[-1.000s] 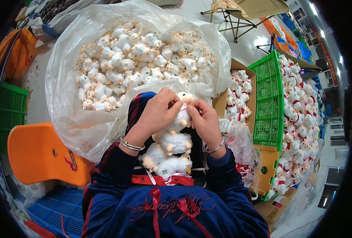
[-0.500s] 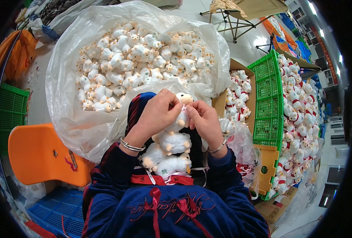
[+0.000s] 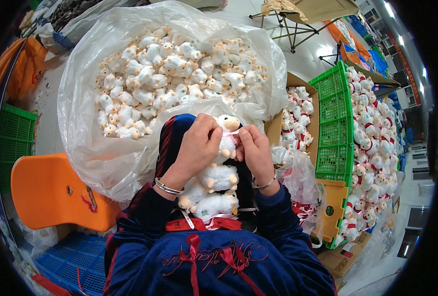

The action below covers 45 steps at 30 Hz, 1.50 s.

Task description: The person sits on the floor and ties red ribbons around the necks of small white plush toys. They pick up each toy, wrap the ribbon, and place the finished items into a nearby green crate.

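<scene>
A white plush sheep [image 3: 227, 144] with a cream face stands upright on my lap, a thin pale pink ribbon [image 3: 232, 132] round its neck. My left hand [image 3: 202, 139] is closed in a pinch at the left side of the neck. On the other side my right hand [image 3: 255, 150] pinches the ribbon's end between thumb and finger. What the left fingertips grip is mostly hidden, but they are at the ribbon. Below lie several more plush sheep [image 3: 218, 178], and red and white ribbons [image 3: 224, 223] rest across my lap.
Ahead, a big clear plastic bag [image 3: 95, 163] holds many plush sheep. To the right are a cardboard box [image 3: 297, 82] and a green crate [image 3: 333, 140], both beside sheep with red ribbons. An orange chair [image 3: 56, 192] with small scissors [image 3: 91, 197] stands at left.
My hands have drawn slightly apart, the left one moving left and down. More of the pink ribbon and the sheep's head now shows between them.
</scene>
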Each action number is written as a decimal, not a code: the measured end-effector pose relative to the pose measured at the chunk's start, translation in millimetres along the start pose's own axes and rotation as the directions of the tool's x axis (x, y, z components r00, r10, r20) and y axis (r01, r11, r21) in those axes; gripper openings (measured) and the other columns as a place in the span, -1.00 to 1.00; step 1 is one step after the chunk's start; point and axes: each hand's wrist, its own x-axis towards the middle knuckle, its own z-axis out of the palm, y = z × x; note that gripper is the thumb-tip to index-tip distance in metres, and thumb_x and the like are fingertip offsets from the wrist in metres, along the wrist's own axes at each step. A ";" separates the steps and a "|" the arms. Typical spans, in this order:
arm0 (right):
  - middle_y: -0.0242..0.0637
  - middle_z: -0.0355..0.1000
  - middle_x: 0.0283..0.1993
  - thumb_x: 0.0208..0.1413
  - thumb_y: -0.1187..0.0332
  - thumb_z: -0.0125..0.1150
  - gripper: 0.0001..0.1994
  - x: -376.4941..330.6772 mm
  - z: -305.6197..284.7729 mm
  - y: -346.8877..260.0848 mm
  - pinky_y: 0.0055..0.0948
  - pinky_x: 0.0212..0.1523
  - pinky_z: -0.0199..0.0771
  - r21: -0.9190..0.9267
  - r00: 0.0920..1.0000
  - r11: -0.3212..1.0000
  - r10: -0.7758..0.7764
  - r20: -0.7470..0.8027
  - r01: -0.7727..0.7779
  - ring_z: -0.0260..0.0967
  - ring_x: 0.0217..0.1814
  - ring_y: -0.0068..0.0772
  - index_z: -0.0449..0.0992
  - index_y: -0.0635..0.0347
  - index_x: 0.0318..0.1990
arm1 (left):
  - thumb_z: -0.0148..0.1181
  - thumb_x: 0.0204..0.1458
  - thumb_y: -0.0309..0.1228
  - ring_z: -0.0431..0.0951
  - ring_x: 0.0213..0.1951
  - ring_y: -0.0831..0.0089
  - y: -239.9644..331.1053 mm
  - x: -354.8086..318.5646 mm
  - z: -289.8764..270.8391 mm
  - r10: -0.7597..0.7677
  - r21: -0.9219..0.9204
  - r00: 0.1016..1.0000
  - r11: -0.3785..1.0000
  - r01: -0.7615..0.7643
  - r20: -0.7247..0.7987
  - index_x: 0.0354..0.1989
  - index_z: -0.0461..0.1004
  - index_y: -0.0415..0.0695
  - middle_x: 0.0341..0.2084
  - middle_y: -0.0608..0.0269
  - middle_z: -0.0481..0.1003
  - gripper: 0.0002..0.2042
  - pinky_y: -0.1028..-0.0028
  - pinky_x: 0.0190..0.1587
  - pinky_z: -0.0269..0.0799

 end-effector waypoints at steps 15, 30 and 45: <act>-0.51 0.43 -0.40 0.35 0.35 0.15 -0.83 2.2 -0.3 9.0 -0.67 -0.49 0.30 -0.144 0.989 0.979 -0.145 0.026 0.147 0.29 -0.46 -0.77 0.51 0.30 -0.16 | 0.22 0.11 -0.43 0.50 -0.40 0.26 0.7 3.3 -1.2 -0.078 -0.082 0.997 0.994 0.078 0.000 -0.41 0.49 -0.29 -0.42 0.10 0.47 -0.84 0.33 -0.32 0.42; -0.51 0.45 -0.38 0.33 0.38 0.17 -0.86 3.7 6.4 4.5 -0.67 -0.44 0.33 -0.104 0.987 0.982 -0.160 -0.005 0.158 0.32 -0.43 -0.76 0.53 0.29 -0.21 | 0.22 0.14 -0.46 0.42 -0.37 0.42 4.7 1.3 3.2 -0.097 -0.035 0.995 0.995 0.096 -0.009 -0.38 0.43 -0.26 -0.40 0.20 0.40 -0.86 0.47 -0.27 0.37; -0.49 0.36 -0.53 0.36 0.30 0.12 -0.76 3.2 3.4 -5.5 -0.64 -0.54 0.24 -0.084 0.997 0.994 -0.071 -0.020 0.069 0.24 -0.54 -0.74 0.49 0.28 -0.32 | 0.20 0.17 -0.37 0.49 -0.44 0.17 5.9 2.0 5.0 -0.074 -0.038 0.996 0.997 0.073 -0.043 -0.36 0.44 -0.22 -0.43 0.09 0.43 -0.83 0.28 -0.38 0.40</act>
